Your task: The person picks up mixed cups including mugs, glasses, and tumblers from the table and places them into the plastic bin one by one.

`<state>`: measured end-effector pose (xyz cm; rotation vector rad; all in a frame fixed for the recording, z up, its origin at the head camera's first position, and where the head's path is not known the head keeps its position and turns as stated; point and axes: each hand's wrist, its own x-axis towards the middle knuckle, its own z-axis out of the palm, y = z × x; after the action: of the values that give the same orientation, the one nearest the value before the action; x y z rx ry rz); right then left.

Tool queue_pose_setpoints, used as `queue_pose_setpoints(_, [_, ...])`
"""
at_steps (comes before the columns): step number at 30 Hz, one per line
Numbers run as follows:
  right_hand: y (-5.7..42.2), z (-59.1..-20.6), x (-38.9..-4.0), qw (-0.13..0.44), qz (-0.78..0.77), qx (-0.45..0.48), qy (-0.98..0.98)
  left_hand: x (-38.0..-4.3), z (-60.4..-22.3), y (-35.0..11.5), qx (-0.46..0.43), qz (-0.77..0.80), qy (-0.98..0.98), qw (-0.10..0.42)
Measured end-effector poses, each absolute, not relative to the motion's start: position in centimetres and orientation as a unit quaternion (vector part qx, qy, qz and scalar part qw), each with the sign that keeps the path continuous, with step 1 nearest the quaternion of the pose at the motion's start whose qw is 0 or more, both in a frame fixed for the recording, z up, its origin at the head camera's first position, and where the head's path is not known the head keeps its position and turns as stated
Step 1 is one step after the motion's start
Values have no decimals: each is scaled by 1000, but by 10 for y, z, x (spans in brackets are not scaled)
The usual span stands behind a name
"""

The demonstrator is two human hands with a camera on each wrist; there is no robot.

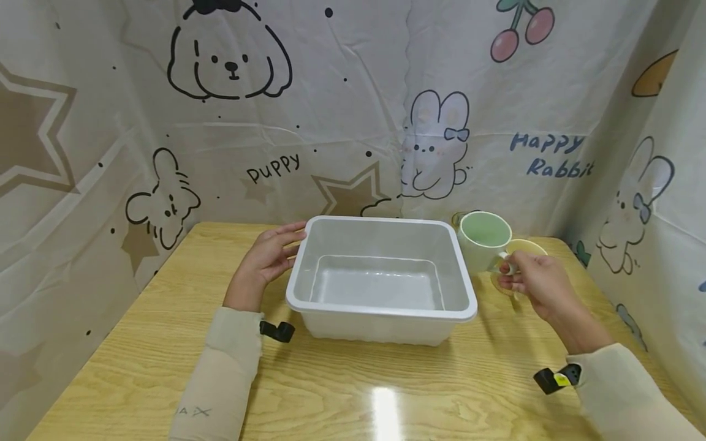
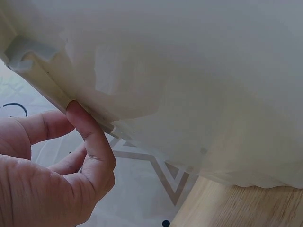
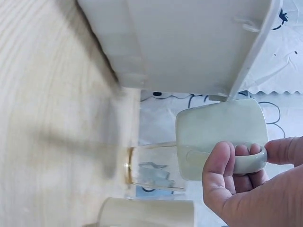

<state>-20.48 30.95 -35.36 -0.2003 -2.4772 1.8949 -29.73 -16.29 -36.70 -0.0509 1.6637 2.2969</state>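
Note:
A white plastic tub (image 1: 380,327) stands at the middle of the wooden table, its inside bare. My left hand (image 1: 270,257) is at its left side, fingers extended; in the left wrist view the fingertips (image 2: 78,111) touch the outer wall close under the rim. My right hand (image 1: 543,285) grips the handle of a pale green mug (image 1: 481,248), upright beside the tub's right wall. Seen from the right wrist, the mug (image 3: 218,135) is raised above the tabletop. A yellowish cup (image 1: 526,246) is partly hidden behind the right hand.
A clear glass with an amber base (image 3: 156,165) stands on the table below the raised mug, near a cream-coloured cup (image 3: 147,213). A patterned cloth (image 1: 342,110) hangs along the table's back and sides.

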Motion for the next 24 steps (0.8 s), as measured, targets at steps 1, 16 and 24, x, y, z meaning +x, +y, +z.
queue_pose_setpoints(1, [310, -352, -206, 11, 607, -59, -793, -297, -367, -163, -18, 800, 580, 152])
queue_pose_setpoints(16, [306, -295, -216, 44, 562, -65, -823, -296, -365, -162, -19, 802, 576, 154])
queue_pose_setpoints(24, [293, -265, -230, 65, 551, -37, -831, -297, -367, -163, -19, 802, 577, 155])
